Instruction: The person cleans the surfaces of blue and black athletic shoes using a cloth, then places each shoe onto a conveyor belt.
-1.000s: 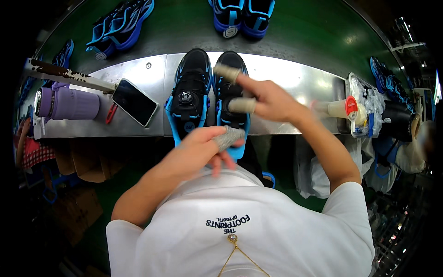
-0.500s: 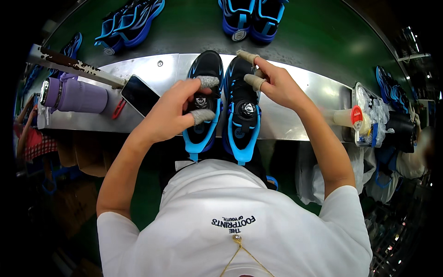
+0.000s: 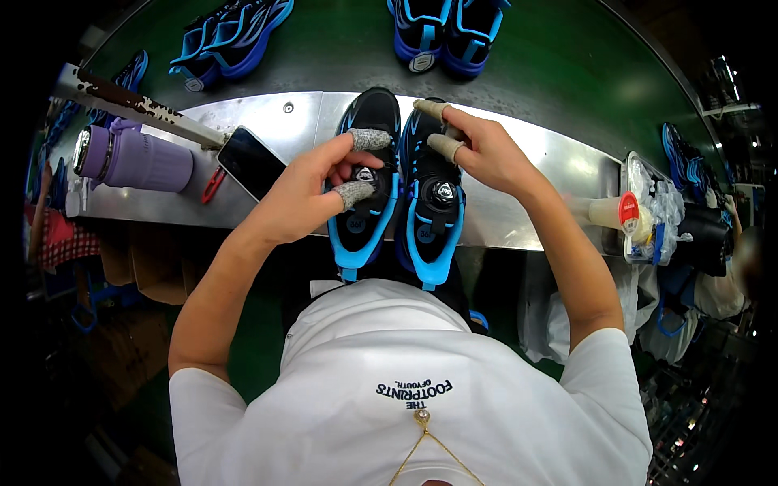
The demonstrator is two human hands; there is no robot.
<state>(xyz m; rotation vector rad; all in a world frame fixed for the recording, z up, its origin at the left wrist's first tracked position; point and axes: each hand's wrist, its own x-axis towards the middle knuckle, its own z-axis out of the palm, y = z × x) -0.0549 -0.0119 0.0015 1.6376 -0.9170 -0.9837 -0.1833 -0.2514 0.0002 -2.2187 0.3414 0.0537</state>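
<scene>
Two black sneakers with bright blue collars lie side by side before me, toes pointing away. My left hand [image 3: 304,190] grips the left sneaker [image 3: 352,255]. Its grey-wrapped thumb and index finger lie across the upper on either side of the round dial [image 3: 366,176], with the other fingers curled between. My right hand [image 3: 486,154], its thumb and index finger in beige covers, holds the front outer side of the right sneaker [image 3: 429,270]. Its fingertips rest on the toe and lacing area, ahead of the black dial [image 3: 442,191]. The outer fingers are partly hidden.
A purple bottle [image 3: 150,162], a red-handled tool [image 3: 213,185] and a phone [image 3: 250,164] lie left on the metal ledge [image 3: 519,215]. A worn metal bar [image 3: 138,105] crosses there. Right stand a cup [image 3: 604,212] and a tray of plastic bags [image 3: 660,206]. More sneakers [image 3: 442,36] sit on the green surface.
The left sneaker has shifted slightly right, closer to the other one, with my left hand on it. My right hand keeps nearly the same place. The whole view has shifted a little.
</scene>
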